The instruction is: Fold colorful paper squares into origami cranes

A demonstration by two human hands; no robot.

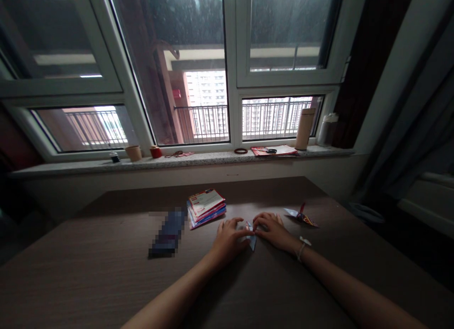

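Observation:
A small piece of folded paper (252, 243), pale with some red print, lies between my two hands on the brown table (117, 281). My left hand (230, 239) pinches its left side between thumb and fingers. From the right, my right hand (271, 228) closes its fingertips on the paper's upper edge; a thin bracelet circles that wrist. To the right sits a folded paper crane (301, 217) with a pale pointed end and a red upright tip. Left of my hands is a stack of printed paper sheets (206, 208).
A dark blurred-out oblong object (168, 234) lies left of the stack. Along the windowsill (209, 158) stand a paper cup (134, 153), a red spool (155, 152), a bead bracelet (240, 151), papers with scissors (271, 151), a tan bottle (305, 128) and a pale bottle (328, 129).

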